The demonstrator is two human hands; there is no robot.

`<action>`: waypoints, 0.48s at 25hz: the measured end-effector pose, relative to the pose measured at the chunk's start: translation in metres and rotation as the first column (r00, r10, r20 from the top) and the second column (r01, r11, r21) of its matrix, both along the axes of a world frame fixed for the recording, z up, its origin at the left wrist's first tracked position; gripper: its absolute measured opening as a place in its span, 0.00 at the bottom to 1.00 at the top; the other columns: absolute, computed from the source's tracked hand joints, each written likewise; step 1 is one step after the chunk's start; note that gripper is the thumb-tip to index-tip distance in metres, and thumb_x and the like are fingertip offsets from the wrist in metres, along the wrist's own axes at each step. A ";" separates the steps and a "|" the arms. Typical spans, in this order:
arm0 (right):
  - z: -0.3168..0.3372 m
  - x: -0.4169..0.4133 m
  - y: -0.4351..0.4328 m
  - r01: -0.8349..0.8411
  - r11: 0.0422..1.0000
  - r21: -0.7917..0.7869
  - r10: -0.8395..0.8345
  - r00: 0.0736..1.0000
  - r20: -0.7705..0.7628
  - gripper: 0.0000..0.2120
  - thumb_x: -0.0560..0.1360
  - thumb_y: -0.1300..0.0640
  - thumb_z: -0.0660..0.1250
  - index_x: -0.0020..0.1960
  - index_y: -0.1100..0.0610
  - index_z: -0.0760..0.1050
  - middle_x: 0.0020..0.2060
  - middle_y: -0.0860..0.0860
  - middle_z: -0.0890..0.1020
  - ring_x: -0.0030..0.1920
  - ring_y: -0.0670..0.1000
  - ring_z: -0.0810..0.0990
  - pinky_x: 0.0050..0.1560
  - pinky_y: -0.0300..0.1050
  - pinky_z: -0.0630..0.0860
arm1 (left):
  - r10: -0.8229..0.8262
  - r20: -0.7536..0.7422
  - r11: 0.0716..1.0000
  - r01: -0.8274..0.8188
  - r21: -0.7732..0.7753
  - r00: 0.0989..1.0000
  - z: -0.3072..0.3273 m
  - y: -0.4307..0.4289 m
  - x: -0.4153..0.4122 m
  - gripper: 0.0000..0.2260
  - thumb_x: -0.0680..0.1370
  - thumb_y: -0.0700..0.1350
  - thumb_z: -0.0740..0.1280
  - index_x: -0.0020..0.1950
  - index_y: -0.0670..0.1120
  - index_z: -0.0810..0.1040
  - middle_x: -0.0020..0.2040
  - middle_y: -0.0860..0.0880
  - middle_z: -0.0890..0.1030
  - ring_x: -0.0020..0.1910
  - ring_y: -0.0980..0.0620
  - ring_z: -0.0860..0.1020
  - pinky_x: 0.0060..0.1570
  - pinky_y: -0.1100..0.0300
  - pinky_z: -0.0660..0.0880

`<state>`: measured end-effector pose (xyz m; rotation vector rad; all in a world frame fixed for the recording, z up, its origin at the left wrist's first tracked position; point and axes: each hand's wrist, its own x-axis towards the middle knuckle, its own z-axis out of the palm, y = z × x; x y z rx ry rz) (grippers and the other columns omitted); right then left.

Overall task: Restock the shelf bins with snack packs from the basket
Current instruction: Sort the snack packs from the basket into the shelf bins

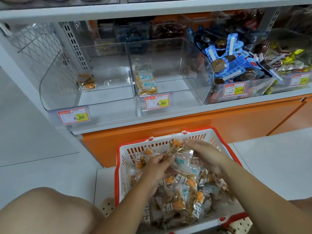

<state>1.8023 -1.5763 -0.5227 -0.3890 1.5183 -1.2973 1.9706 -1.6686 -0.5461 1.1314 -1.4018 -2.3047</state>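
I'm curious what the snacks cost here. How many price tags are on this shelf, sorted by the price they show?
8.80 tags: 2
12.80 tag: 1
Unreadable tag at the far right: 1
Total: 4

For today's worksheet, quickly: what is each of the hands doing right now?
Left hand: pinching a bundle of clear plastic snack packs.
Right hand: fingers lie over the same packs; grip cannot be told.
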 end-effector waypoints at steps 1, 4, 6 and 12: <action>-0.001 0.003 -0.001 -0.050 0.999 -0.002 0.050 0.999 0.010 0.15 0.74 0.53 0.70 0.56 0.61 0.78 0.46 0.55 0.84 0.42 0.51 0.80 0.36 0.40 0.77 | 0.010 -0.012 1.000 -0.010 0.006 1.000 0.001 0.000 0.000 0.10 0.76 0.42 0.69 0.57 0.45 0.80 0.49 0.45 0.86 0.48 0.44 0.85 0.47 0.53 0.82; -0.004 0.007 -0.004 -0.001 0.999 -0.049 0.004 0.997 0.079 0.11 0.74 0.58 0.69 0.53 0.63 0.79 0.44 0.58 0.86 0.39 0.51 0.84 0.36 0.42 0.81 | 0.030 -0.062 0.998 -0.026 0.063 0.998 0.003 -0.001 0.000 0.11 0.74 0.45 0.69 0.54 0.42 0.81 0.47 0.42 0.86 0.44 0.45 0.85 0.42 0.56 0.83; -0.005 0.005 -0.004 0.027 0.997 -0.078 -0.017 0.992 0.124 0.13 0.71 0.57 0.71 0.52 0.63 0.81 0.46 0.60 0.85 0.40 0.53 0.84 0.39 0.43 0.82 | 0.038 -0.100 0.993 -0.026 0.116 0.994 0.005 -0.002 0.001 0.11 0.74 0.46 0.69 0.52 0.42 0.82 0.48 0.39 0.85 0.43 0.44 0.85 0.42 0.56 0.83; -0.009 0.011 -0.004 -0.006 0.998 -0.058 0.021 0.966 0.258 0.11 0.72 0.68 0.70 0.53 0.70 0.76 0.53 0.68 0.80 0.48 0.62 0.83 0.44 0.48 0.83 | 0.045 -0.025 0.999 -0.044 0.010 0.999 0.004 0.000 -0.001 0.16 0.75 0.42 0.72 0.61 0.43 0.77 0.53 0.46 0.85 0.50 0.47 0.84 0.53 0.49 0.81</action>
